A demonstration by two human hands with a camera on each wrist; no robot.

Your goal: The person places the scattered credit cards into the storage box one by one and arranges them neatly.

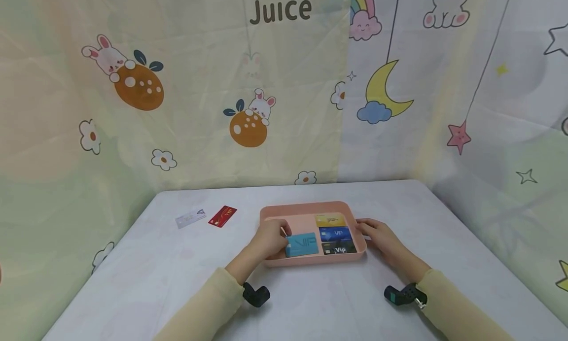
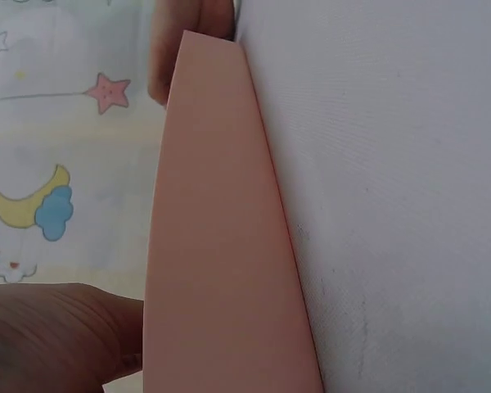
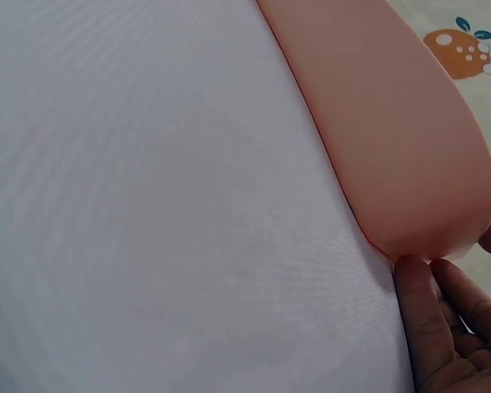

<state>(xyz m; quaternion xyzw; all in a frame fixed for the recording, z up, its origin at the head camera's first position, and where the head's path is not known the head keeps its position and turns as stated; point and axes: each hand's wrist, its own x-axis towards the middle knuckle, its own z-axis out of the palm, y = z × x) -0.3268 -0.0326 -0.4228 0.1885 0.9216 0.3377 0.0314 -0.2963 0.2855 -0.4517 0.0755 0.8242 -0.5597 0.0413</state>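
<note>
My left hand reaches into a shallow pink tray and pinches the left edge of a light blue VIP card, low over the tray's floor. In the left wrist view the tray's outer wall hides the fingertips and the card. At the tray's right end my right hand holds the rim; in the right wrist view its fingers touch the outer corner. Right of the blue card, a gold card, a dark blue VIP card and a black Vip card lie in a column.
Left of the tray, a red VIP card and a pale silver card lie on the white tabletop. Printed cloth hangs behind the table and along its sides.
</note>
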